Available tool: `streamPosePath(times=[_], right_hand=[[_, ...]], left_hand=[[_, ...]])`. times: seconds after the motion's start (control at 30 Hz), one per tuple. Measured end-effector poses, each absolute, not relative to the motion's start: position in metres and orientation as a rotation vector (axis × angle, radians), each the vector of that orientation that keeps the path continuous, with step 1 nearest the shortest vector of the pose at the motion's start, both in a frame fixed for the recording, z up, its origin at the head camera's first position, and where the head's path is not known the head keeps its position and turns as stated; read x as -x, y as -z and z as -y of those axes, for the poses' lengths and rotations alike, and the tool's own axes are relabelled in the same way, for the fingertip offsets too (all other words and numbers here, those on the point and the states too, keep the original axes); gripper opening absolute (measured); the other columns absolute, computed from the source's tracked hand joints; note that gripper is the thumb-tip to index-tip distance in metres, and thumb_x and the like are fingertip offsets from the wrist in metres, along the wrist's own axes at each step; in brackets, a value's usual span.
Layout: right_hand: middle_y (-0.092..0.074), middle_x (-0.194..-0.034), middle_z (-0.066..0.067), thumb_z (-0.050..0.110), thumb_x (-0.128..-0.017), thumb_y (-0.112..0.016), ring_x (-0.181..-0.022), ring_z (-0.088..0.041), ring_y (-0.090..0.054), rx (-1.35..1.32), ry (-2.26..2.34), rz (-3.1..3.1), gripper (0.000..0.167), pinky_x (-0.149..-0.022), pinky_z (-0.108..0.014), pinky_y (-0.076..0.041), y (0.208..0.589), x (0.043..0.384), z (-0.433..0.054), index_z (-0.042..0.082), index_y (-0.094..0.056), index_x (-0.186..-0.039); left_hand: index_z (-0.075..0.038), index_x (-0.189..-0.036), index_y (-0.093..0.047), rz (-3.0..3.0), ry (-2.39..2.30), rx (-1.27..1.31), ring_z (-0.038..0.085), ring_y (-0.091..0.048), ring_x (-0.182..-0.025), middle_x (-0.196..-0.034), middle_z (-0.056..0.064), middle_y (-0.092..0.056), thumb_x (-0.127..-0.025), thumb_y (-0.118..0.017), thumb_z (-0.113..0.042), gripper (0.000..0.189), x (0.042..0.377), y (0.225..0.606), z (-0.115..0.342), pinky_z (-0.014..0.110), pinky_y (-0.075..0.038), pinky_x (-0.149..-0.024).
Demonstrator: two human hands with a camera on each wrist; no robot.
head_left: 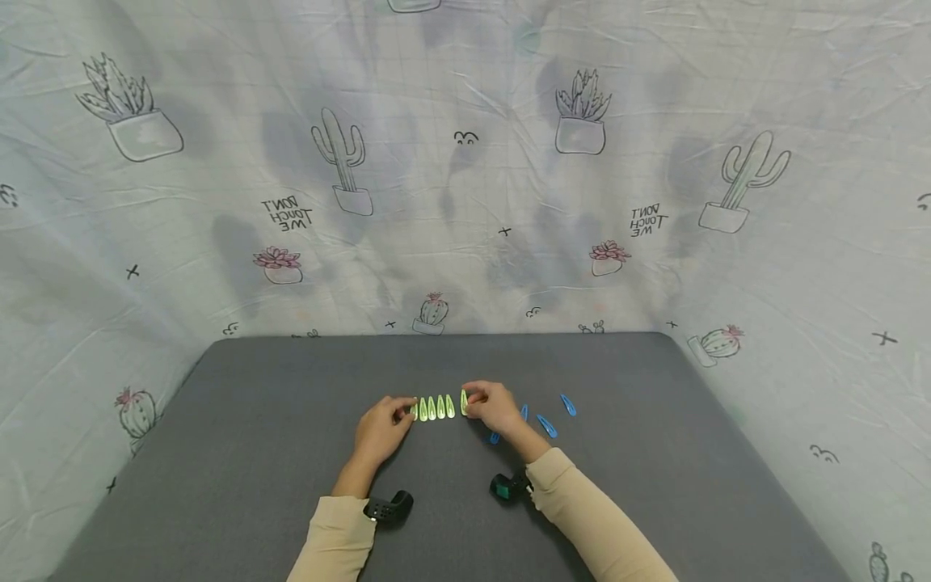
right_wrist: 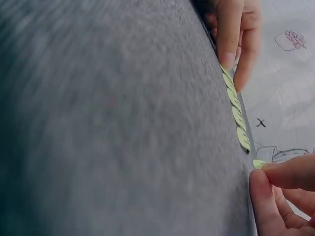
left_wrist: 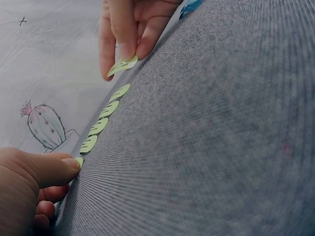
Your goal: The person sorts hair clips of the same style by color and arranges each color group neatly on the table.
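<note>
Several yellow-green snap hair clips (head_left: pixel 431 407) stand side by side in a row on the grey table (head_left: pixel 291 453). At the row's left end, my left hand (head_left: pixel 380 430) holds the outermost clip (left_wrist: pixel 79 162) between thumb and finger, covering most of it. My right hand (head_left: pixel 498 406) pinches another yellow-green clip (head_left: pixel 464 402) just right of the row, with a small gap between them. In the right wrist view only the tip of this clip (right_wrist: pixel 259 163) shows past the thumb and finger.
Several blue hair clips (head_left: pixel 547 426) lie scattered to the right, some close beside or partly behind the right wrist. Black wrist bands (head_left: pixel 390 508) sit on both forearms. A pale cloth printed with cacti (head_left: pixel 465 202) hangs behind the table's far edge.
</note>
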State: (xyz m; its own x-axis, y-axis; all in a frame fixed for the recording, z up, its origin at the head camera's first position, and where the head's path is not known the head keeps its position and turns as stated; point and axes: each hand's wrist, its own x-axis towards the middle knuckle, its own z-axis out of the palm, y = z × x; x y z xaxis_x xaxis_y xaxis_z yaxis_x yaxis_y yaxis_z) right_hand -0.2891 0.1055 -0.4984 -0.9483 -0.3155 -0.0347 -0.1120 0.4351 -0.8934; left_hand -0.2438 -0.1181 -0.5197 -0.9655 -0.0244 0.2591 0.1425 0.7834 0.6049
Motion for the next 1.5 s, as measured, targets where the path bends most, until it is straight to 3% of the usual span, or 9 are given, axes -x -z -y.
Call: streamPosePath(times=[0.43, 0.8, 0.97, 1.23, 1.5], right_hand=[[-0.064, -0.080, -0.005, 0.002, -0.085, -0.063, -0.067, -0.012, -0.060, 0.386, 1.417, -2.571, 0.033, -0.059, -0.027, -0.048, 0.498, 0.289, -0.093, 0.001, -0.065, -0.118], [-0.065, -0.073, -0.004, -0.001, -0.078, -0.061, -0.056, -0.009, -0.049, 0.428, 1.299, -2.766, 0.028, -0.051, -0.023, -0.039, 0.499, 0.288, -0.085, 0.000, -0.070, -0.104], [-0.065, -0.074, -0.004, -0.001, -0.077, -0.061, -0.061, -0.010, -0.050, 0.420, 1.284, -2.808, 0.026, -0.054, -0.024, -0.040, 0.499, 0.287, -0.083, 0.001, -0.072, -0.101], [-0.067, -0.086, -0.006, 0.004, -0.082, -0.063, -0.075, -0.016, -0.062, 0.330, 1.431, -2.712, 0.028, -0.060, -0.028, -0.047, 0.501, 0.282, -0.087, 0.002, -0.068, -0.110], [-0.067, -0.096, -0.011, 0.006, -0.086, -0.063, -0.088, -0.023, -0.063, 0.342, 1.561, -2.656, 0.027, -0.071, -0.031, -0.051, 0.501, 0.278, -0.092, 0.001, -0.066, -0.113]], left_hand=[[-0.016, -0.109, -0.072, 2.735, 0.967, 0.093, 0.009, -0.039, -0.061, -0.074, -0.005, -0.050, -0.084, -0.070, -0.019, 0.025, 0.243, 0.520, 0.120, 0.028, -0.031, -0.058], [-0.017, -0.109, -0.072, 2.744, 0.967, 0.094, 0.009, -0.039, -0.061, -0.074, -0.005, -0.050, -0.084, -0.070, -0.019, 0.025, 0.243, 0.520, 0.122, 0.028, -0.031, -0.058], [-0.016, -0.109, -0.072, 2.736, 0.970, 0.105, 0.010, -0.039, -0.060, -0.074, -0.005, -0.050, -0.084, -0.070, -0.019, 0.025, 0.243, 0.519, 0.122, 0.028, -0.031, -0.057], [-0.016, -0.108, -0.072, 2.723, 0.976, 0.108, 0.009, -0.040, -0.060, -0.074, -0.005, -0.050, -0.083, -0.071, -0.018, 0.025, 0.244, 0.519, 0.121, 0.028, -0.032, -0.058], [-0.016, -0.109, -0.072, 2.720, 0.988, 0.105, 0.009, -0.040, -0.061, -0.074, -0.005, -0.050, -0.084, -0.070, -0.017, 0.025, 0.243, 0.519, 0.121, 0.028, -0.031, -0.057]])
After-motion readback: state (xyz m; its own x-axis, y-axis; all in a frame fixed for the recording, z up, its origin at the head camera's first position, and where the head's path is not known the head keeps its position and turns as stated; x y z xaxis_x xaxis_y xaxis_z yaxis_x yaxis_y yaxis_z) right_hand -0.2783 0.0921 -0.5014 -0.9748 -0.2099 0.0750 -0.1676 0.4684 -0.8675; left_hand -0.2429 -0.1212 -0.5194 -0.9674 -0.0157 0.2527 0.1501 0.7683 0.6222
